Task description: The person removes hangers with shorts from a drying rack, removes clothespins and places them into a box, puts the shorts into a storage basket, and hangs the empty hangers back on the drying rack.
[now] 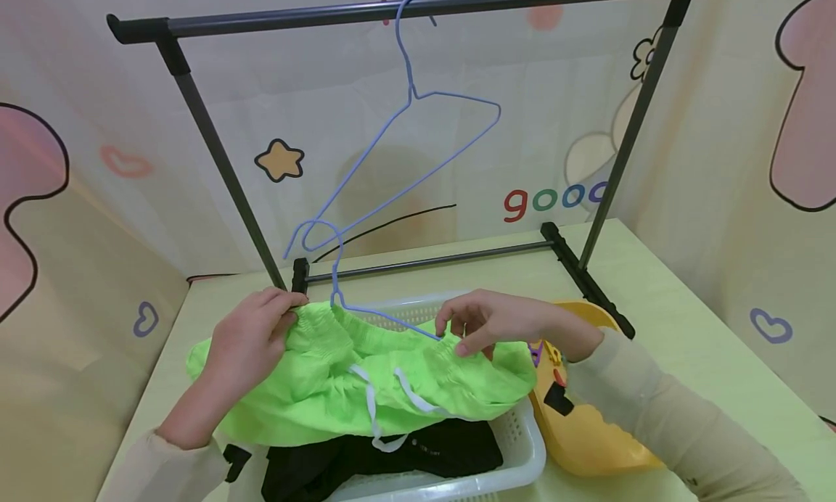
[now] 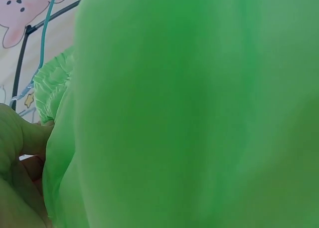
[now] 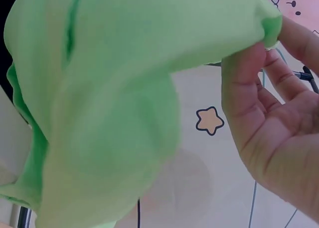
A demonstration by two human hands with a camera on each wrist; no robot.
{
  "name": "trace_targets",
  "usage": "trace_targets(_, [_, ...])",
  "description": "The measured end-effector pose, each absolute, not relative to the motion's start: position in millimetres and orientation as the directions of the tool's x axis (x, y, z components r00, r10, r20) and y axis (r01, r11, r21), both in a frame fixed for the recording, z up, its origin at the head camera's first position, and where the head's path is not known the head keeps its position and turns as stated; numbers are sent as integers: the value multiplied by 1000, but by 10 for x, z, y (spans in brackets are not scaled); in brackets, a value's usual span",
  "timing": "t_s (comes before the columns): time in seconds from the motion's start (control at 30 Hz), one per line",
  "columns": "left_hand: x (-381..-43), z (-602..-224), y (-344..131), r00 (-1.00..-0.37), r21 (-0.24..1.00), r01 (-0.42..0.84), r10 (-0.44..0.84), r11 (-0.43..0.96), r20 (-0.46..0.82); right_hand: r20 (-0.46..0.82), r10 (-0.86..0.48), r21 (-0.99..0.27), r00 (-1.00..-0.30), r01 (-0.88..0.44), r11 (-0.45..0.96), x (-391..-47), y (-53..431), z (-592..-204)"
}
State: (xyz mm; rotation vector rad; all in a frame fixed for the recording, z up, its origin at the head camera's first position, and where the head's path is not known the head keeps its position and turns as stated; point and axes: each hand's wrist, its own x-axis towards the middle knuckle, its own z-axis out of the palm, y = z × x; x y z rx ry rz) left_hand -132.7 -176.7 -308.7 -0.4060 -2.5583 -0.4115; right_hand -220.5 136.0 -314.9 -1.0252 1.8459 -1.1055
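Bright green drawstring shorts (image 1: 307,400) are spread between both hands over a white basket, white cords hanging at the front. My left hand (image 1: 251,346) grips the left end of their gathered waistband. At the right end, my right hand (image 1: 499,321) pinches the waistband between thumb and fingers, beside the arm of a blue wire hanger (image 1: 335,273). This hanger's hook stands up out of the waist opening; its lower part is hidden in the cloth. Green fabric (image 2: 164,108) fills most of the left wrist view. In the right wrist view, thumb and fingertips (image 3: 244,63) hold the cloth edge.
A second blue hanger (image 1: 406,59) hangs from the black rack (image 1: 294,17). Below the shorts, the white basket (image 1: 532,451) holds black clothing (image 1: 451,447). A yellow container (image 1: 588,437) with small colourful items stands to its right on the pale table (image 1: 686,350).
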Motion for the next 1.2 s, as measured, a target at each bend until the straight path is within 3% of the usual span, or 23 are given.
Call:
trace_targets(0.43, [-1266, -3024, -1942, -761, 210, 364, 160, 907, 628, -145, -892, -932, -427, -244, 269, -2214, 1534, -3161])
trace_targets(1.2, [-1219, -3046, -2081, -769, 247, 334, 111, 910, 629, -146, -835, -956, -530, -141, 257, -2266, 1737, -3380])
